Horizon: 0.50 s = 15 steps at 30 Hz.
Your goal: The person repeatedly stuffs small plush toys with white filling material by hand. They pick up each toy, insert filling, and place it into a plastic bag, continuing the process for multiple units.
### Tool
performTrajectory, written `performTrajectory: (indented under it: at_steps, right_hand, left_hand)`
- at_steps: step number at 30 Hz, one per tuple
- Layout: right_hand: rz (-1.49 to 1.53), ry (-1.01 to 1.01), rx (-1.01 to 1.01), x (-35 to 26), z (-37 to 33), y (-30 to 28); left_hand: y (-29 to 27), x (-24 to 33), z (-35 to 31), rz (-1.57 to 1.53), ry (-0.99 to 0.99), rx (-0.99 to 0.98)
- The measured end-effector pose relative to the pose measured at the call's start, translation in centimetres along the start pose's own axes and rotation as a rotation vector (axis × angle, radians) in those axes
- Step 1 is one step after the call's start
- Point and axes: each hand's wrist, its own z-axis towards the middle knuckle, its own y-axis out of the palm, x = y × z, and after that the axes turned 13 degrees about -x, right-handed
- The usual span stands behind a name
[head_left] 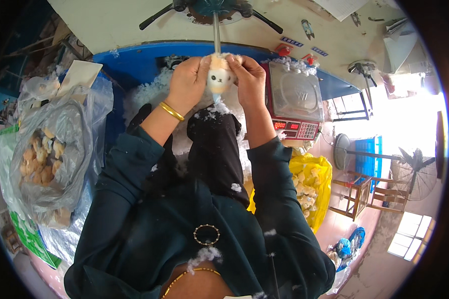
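Note:
Between my two hands is a small plush toy (pixel 221 74) with a white face, dark eyes and tan fur, held against the end of a thin metal tube (pixel 216 35) that sticks out of a machine (pixel 212 7). My left hand (pixel 188 82) grips its left side, fingers closed, a gold bangle at the wrist. On the other side my right hand (pixel 248 79) pinches its upper right edge. A pale bluish tag or piece of cloth (pixel 216 98) hangs below the toy. White stuffing fluff (pixel 219 108) clings to my dark trousers just under it.
At left, a clear plastic bag (pixel 60 139) holds several tan plush pieces. A red weighing scale (pixel 294 99) stands right of my hands. Beyond it, a yellow bag (pixel 312 184) contains more plush toys. Snips (pixel 308 29) lie on the machine table. A fan (pixel 414 172) and wooden stools (pixel 351 194) stand farther right.

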Motion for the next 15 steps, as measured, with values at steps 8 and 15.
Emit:
performTrajectory:
  at_steps: [8, 15]
  right_hand:
    - [0.092, -0.096, 0.173, -0.4, -2.2, 3.7]
    - [0.338, 0.094, 0.107, -0.4, -0.4, 0.4]
  left_hand:
    - [-1.9, -1.4, 0.4, 0.008, 0.006, -0.079]
    - [-1.6, 2.7, -1.4, -0.109, -0.121, -0.180]
